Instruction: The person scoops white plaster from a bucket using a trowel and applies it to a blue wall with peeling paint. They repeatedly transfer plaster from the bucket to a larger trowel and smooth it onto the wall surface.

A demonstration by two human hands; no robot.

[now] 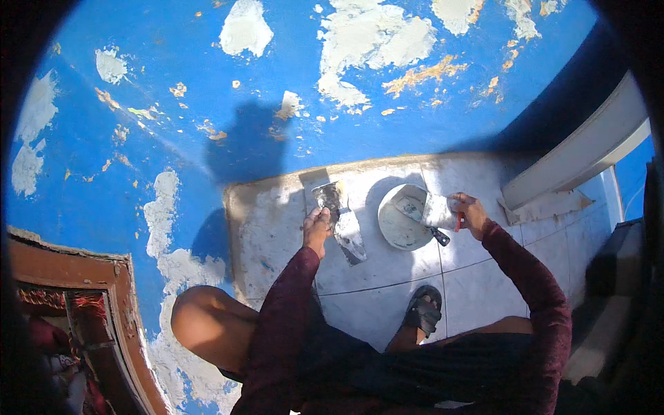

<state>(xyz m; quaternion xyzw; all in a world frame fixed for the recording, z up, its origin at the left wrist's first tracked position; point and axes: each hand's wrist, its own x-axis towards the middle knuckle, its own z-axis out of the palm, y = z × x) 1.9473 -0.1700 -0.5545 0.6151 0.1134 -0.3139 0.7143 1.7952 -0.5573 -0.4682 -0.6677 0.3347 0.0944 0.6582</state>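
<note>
My left hand (pixel 317 232) is closed on a flat, putty-smeared scraper (pixel 330 196), held just above the tiles. Beside it a narrow whitish flat piece (pixel 350 238) slants toward me; whether it joins the scraper I cannot tell. My right hand (pixel 471 215) grips a putty knife (pixel 440 211) by its red handle. Its wide, white-coated blade reaches over the right rim of a round pale bowl (pixel 392 237). Whitish putty (pixel 409 206) coats the inside of the bowl. A second putty knife with a black handle (pixel 440 237) rests in the bowl, its handle sticking out over the near rim.
Ahead rises a blue wall (pixel 277 76) with white filler patches and bare spots. A brown wooden frame (pixel 83 266) stands at lower left. At right a white curved panel (pixel 581 152) leans over the pale tiled floor (pixel 360 304). My sandalled foot (pixel 423 311) is near the bowl.
</note>
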